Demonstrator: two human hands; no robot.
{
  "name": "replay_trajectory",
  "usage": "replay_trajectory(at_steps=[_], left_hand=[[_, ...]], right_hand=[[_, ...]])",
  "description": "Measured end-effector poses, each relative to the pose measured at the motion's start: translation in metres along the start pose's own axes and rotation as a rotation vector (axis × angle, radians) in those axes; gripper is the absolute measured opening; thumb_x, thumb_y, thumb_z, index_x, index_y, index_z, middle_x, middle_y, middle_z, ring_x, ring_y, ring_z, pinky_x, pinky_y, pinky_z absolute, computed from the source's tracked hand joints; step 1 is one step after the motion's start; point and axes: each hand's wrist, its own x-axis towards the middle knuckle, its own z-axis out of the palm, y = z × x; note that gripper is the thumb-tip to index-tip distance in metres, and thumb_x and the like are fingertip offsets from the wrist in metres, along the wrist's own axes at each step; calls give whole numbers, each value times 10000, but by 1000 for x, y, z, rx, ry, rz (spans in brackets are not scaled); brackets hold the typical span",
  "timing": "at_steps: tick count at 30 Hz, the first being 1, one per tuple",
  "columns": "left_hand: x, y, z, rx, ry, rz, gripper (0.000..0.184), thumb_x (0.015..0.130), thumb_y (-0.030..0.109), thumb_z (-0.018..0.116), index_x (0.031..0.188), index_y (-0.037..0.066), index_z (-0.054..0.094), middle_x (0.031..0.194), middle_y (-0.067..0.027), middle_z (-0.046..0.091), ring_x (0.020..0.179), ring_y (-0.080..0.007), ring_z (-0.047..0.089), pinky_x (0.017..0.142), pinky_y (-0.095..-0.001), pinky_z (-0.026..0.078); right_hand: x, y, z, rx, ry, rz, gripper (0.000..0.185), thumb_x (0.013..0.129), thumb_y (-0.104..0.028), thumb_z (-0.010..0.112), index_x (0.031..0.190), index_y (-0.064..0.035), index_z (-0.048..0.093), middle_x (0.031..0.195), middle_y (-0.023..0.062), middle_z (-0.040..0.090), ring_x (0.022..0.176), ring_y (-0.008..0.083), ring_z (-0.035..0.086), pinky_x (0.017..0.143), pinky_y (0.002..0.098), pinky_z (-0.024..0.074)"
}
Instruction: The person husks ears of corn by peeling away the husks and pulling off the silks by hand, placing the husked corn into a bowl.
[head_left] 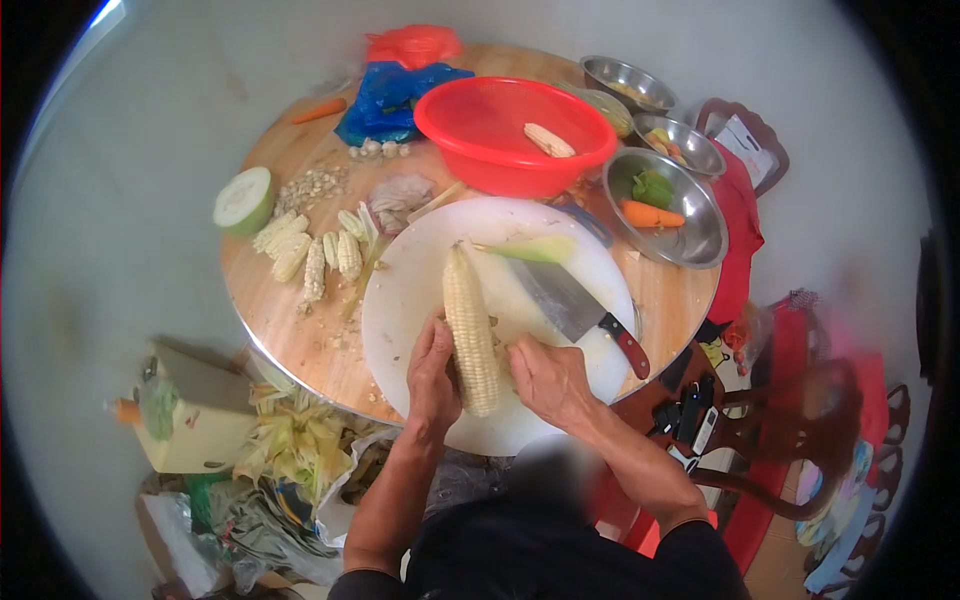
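Note:
A husked pale ear of corn [473, 335] stands nearly upright over the round white cutting board [402, 280]. My left hand [433, 378] is wrapped round its lower left side. To the right of the ear, my right hand [552, 378] is closed with the fingers curled in towards the kernels; what it pinches, if anything, is hidden. A cleaver [560, 300] with a dark red handle lies on the right of the board, its blade towards the back. Beside the blade is a pale green corn husk [535, 248].
A red colander [480, 165] holding one cob stands behind the board. Steel bowls [705, 235] with vegetables sit at the right. Broken corn pieces [290, 250] and a cut gourd [245, 200] lie at the left. Stripped husks [300, 430] fill the floor at lower left.

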Motion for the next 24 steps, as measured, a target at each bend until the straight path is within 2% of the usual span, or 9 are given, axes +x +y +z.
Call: replay_trajectory(at_steps=[2,5,9,11,14,17,18,20,24], left_hand=[[0,10,4,45,9,-42,479,1064,386,438,1340,-2,491,1157,-159,642,988,-224,631,892,-353,509],[1,7,1,38,-90,-56,421,1082,359,419,1335,31,495,1169,-149,653,977,-195,645,845,-340,536],[-4,0,3,83,-93,-64,438,1079,354,441,1359,21,497,1176,-119,644,1003,-171,622,878,-314,510],[-5,-6,-1,295,-64,15,453,1077,342,462,1383,9,498,1200,-82,621,1059,-141,578,935,-291,465],[-7,-1,1,494,-81,110,471,1073,338,481,1400,0,496,1226,-57,597,1110,-123,535,981,-279,424],[-7,-2,-2,547,-69,122,462,1073,330,478,1397,1,498,1251,-66,592,1142,-132,528,1001,-288,417],[-7,-4,-4,546,-69,122,462,1073,330,478,1397,1,498,1251,-66,592,1142,-132,528,1001,-288,417],[-7,-10,-9,213,-43,10,457,1073,318,473,1402,2,489,1224,-75,606,1099,-136,561,967,-289,446],[-4,2,-9,136,-82,-10,457,1073,316,471,1406,3,478,1186,-80,621,1034,-137,596,918,-293,480]], right_hand=[[-6,5,-6,-56,-186,181,177,976,-212,563,907,-50,550,760,201,661,715,411,666,602,518,500],[16,9,-13,160,-67,307,232,997,-261,552,923,-41,543,802,209,676,718,420,665,612,522,496],[55,-12,-28,189,-56,335,257,1019,-270,528,922,-33,552,801,207,675,717,424,663,617,519,494],[66,-13,-30,-19,-65,232,240,1006,-237,534,897,-25,560,797,203,673,714,419,663,612,507,498],[71,-8,-24,-62,94,30,202,994,-179,567,887,-9,550,737,218,595,686,434,609,595,483,468],[70,1,-18,29,147,-32,190,981,-147,571,847,-13,559,717,222,588,668,441,598,584,496,460],[67,4,-17,29,146,-33,190,981,-147,571,847,-13,559,717,222,588,668,441,598,584,496,460],[55,11,-16,-7,66,21,176,969,-167,531,888,-27,599,747,231,637,707,431,645,597,517,482],[32,27,-7,-5,-38,189,197,980,-179,534,885,-17,592,753,241,635,700,439,641,602,526,470]])
